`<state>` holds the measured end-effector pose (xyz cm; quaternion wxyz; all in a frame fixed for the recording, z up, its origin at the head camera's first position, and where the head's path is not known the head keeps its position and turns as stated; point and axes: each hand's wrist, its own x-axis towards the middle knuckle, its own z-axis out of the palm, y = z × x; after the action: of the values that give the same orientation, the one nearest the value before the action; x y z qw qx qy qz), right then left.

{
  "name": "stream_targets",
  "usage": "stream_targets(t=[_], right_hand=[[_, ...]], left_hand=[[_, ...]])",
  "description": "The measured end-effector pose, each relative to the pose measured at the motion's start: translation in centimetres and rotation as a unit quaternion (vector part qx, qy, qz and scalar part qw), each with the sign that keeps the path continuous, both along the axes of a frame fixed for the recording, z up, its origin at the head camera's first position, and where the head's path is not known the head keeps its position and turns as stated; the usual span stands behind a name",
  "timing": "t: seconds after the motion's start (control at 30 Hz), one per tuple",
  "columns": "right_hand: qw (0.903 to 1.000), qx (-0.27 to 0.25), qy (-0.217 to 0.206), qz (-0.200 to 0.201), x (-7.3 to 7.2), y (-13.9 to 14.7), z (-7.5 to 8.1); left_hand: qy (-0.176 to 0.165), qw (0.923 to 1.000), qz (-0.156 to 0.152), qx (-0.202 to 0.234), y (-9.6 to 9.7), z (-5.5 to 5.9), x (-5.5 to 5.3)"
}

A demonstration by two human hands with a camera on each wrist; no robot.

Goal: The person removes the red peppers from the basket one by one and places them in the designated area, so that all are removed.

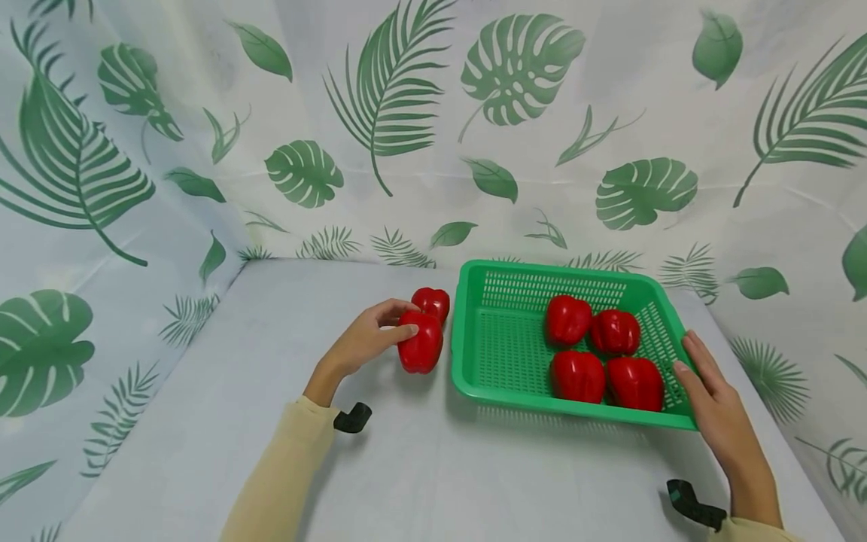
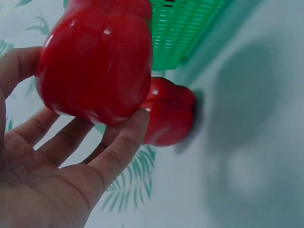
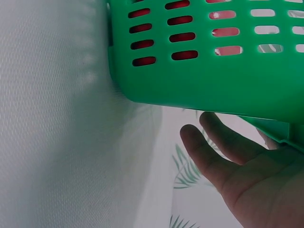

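My left hand (image 1: 369,335) holds a red bell pepper (image 1: 420,342) between thumb and fingers. In the left wrist view this held pepper (image 2: 97,61) is raised off the table, its shadow falling to one side. Just behind it, a second red bell pepper (image 1: 431,302) rests on the table, left of the green basket (image 1: 515,395). My right hand (image 1: 721,406) is at the basket's right rim. In the right wrist view, two of its fingers (image 3: 202,154) extend fairly straight outside the basket wall. Inside the basket, several red bell peppers (image 1: 577,376) are grouped on the right side.
A white-covered table (image 1: 474,482) carries everything. Behind it and on both sides hangs a white curtain (image 1: 420,181) printed with green leaves. Dark wrist-mounted devices (image 1: 353,418) sit at both cuffs.
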<state>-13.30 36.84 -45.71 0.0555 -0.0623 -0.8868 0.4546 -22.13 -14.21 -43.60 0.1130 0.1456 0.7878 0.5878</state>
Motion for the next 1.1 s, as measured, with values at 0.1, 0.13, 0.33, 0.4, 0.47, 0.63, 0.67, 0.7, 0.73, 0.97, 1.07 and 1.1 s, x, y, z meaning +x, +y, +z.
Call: stream_targets(t=[0.1, 0.13, 0.33, 0.4, 0.47, 0.63, 0.67, 0.7, 0.73, 0.97, 1.07, 1.1], right_hand=[[1.0, 0.002, -0.001, -0.003, -0.1, -0.1, 0.1], [1.0, 0.002, -0.003, -0.004, -0.1, -0.1, 0.1], [1.0, 0.003, -0.007, 0.0, -0.1, 0.0, 0.1], [1.0, 0.005, -0.005, -0.001, -0.1, 0.0, 0.2], [1.0, 0.006, -0.007, -0.002, -0.1, 0.0, 0.2], [0.9999, 0.009, -0.008, -0.001, -0.2, 0.1, 0.3], [0.9999, 0.01, -0.008, -0.002, -0.2, 0.1, 0.3], [0.9999, 0.009, -0.008, -0.002, -0.2, 0.1, 0.2], [0.9999, 0.01, -0.008, -0.002, -0.2, 0.1, 0.2], [1.0, 0.003, -0.006, -0.005, -0.1, 0.0, 0.3], [1.0, -0.001, -0.002, -0.005, -0.1, -0.1, 0.1], [1.0, -0.001, -0.001, -0.005, -0.2, -0.1, 0.1]], left_hand=[[-0.005, 1.0, 0.003, -0.003, -0.2, -0.8, 0.2], [-0.008, 1.0, 0.003, -0.004, -0.2, -1.1, 0.3], [-0.015, 0.9996, 0.012, -0.018, -0.3, -2.6, 0.8], [-0.013, 0.9996, 0.013, -0.019, -0.2, -3.0, 0.9], [-0.016, 0.9995, 0.015, -0.023, -0.1, -3.3, 1.0], [-0.024, 0.9993, 0.018, -0.022, 0.2, -4.1, 1.1], [-0.026, 0.9993, 0.019, -0.019, 0.2, -4.2, 1.1], [-0.026, 0.9993, 0.021, -0.018, 0.3, -4.3, 1.2], [-0.027, 0.9993, 0.022, -0.016, 0.3, -4.4, 1.2], [-0.033, 0.9986, 0.035, -0.02, 0.6, -4.6, 1.2], [-0.031, 0.9983, 0.042, -0.026, 0.6, -4.6, 1.1], [-0.031, 0.9982, 0.044, -0.026, 0.6, -4.6, 1.1]])
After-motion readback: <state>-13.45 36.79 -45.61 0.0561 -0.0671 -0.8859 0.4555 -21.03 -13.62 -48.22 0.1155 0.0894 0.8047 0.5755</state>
